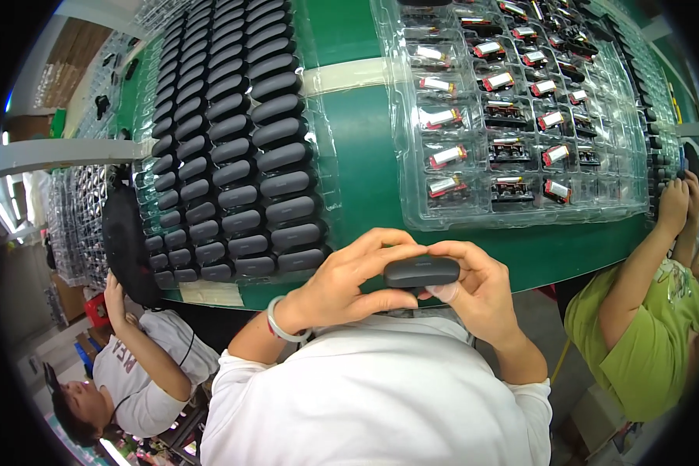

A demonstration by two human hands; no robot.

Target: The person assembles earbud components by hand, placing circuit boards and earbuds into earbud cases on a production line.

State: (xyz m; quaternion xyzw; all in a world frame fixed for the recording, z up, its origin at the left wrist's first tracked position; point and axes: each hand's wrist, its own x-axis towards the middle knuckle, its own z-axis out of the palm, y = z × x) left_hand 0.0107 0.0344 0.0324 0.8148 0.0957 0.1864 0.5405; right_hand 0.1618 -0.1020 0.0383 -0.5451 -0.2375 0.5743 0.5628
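Note:
Close to my body, a small black oval case point(422, 272) with rounded ends is held level between both hands. My left hand point(348, 278) grips its left end, with the index finger along the far edge and the thumb underneath at the near side. At the right end my right hand point(483, 293) is closed round it, index finger on the far edge. The right thumb presses near its front underside, and the tip looks pale, as if covered. To the left, a clear tray point(326, 167) carries rows of similar black cases point(287, 184).
On the green table point(357, 140), a clear compartment tray point(408, 186) at the right holds black parts and small red-and-silver pieces point(447, 155). Co-workers sit at both sides: a white-shirted person point(155, 373) left, a green-shirted person point(637, 334) right. A grey bar point(62, 158) juts in at left.

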